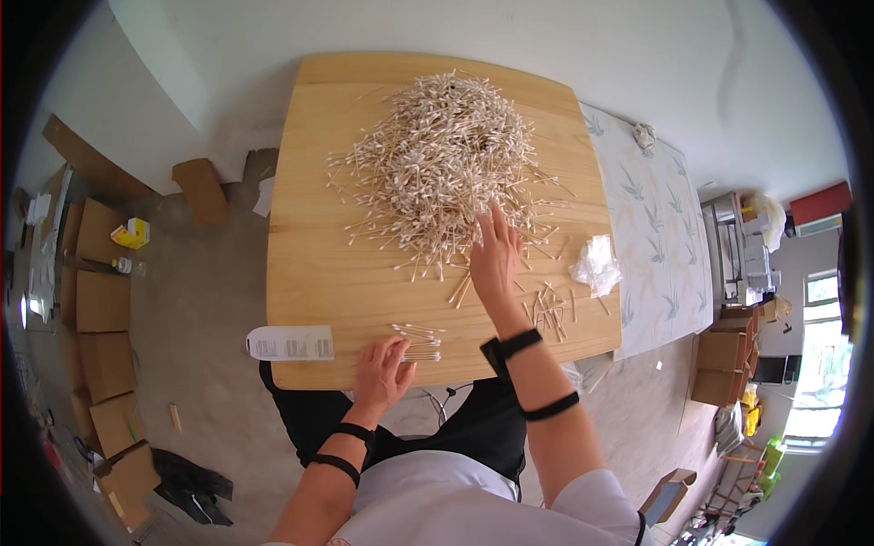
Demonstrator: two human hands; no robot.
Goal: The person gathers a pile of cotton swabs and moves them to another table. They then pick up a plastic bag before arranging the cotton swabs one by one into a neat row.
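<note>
A large heap of white-tipped cotton swabs (437,155) covers the far middle of the wooden table (314,209). My right hand (496,259) reaches to the heap's near edge, fingers stretched forward and fingertips among the swabs. Close to the table's front edge, my left hand (382,369) has its fingers bent around the left ends of a small row of cotton swabs (424,351) lying side by side. Just beyond that row lie a few loose swabs (417,328). More scattered swabs (549,311) lie to the right of my right wrist.
A clear plastic bag (596,266) rests at the table's right side. On the front left corner lies a white printed packet (291,343), partly over the edge. A leaf-patterned surface (651,227) adjoins the table on the right. Cardboard boxes (102,302) line the left floor.
</note>
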